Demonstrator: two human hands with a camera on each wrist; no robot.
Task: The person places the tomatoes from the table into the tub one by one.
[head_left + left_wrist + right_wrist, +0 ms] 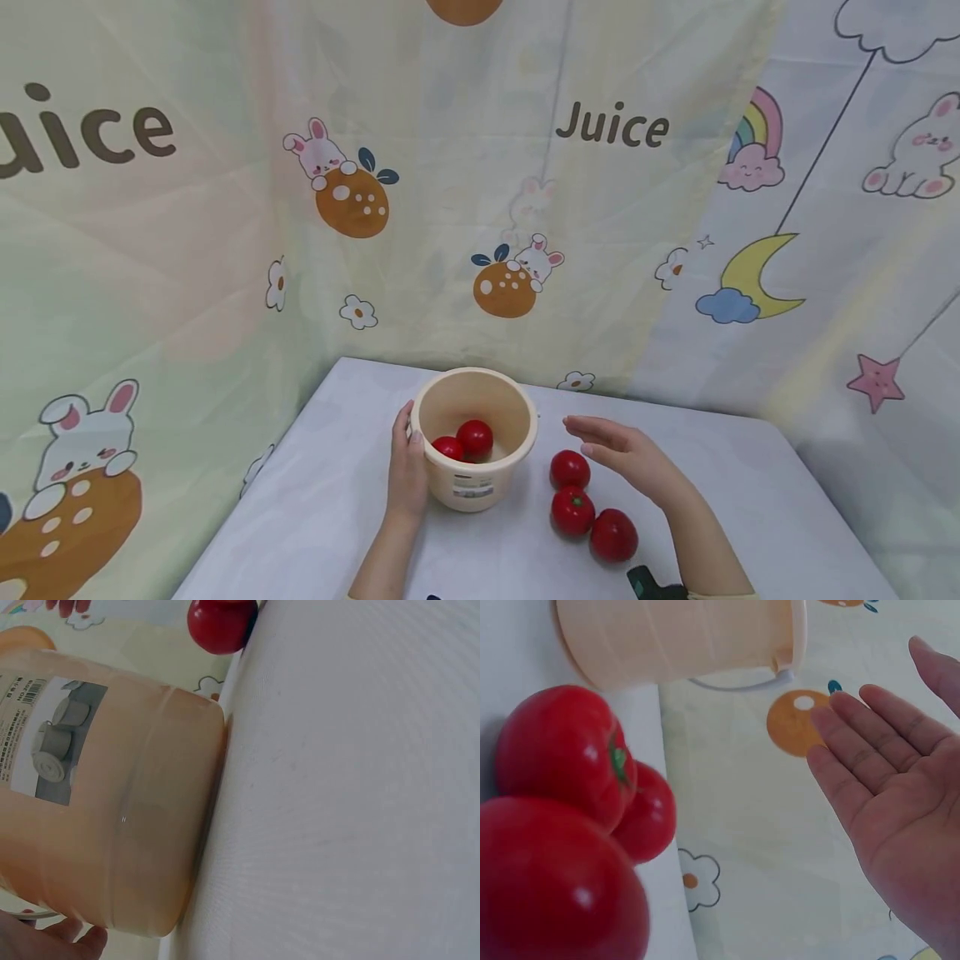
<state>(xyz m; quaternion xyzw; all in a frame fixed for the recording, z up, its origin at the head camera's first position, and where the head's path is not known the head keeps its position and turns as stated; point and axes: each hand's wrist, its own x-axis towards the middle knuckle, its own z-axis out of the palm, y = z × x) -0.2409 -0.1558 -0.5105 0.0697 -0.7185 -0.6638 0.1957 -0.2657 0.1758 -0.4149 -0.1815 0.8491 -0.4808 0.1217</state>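
Head: cream bucket point(472, 490) between hands, two tomatoes point(476, 437) inside; left hand point(407, 479) gripping bucket's left side; three loose tomatoes point(573, 512) right of bucket, right hand point(633, 457) near them. Left wrist: fingertips point(93, 942) touching bucket. Right wrist: fingers point(871, 741) straight, thumb point(935, 669) spread.

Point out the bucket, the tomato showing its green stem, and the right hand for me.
Bucket point(480, 398): head view, on the inner back wall.
Tomato point(559, 754): right wrist view, on its red side.
Right hand point(909, 799): right wrist view, on the palm.

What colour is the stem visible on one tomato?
The stem on the tomato is green, clearest in the right wrist view.
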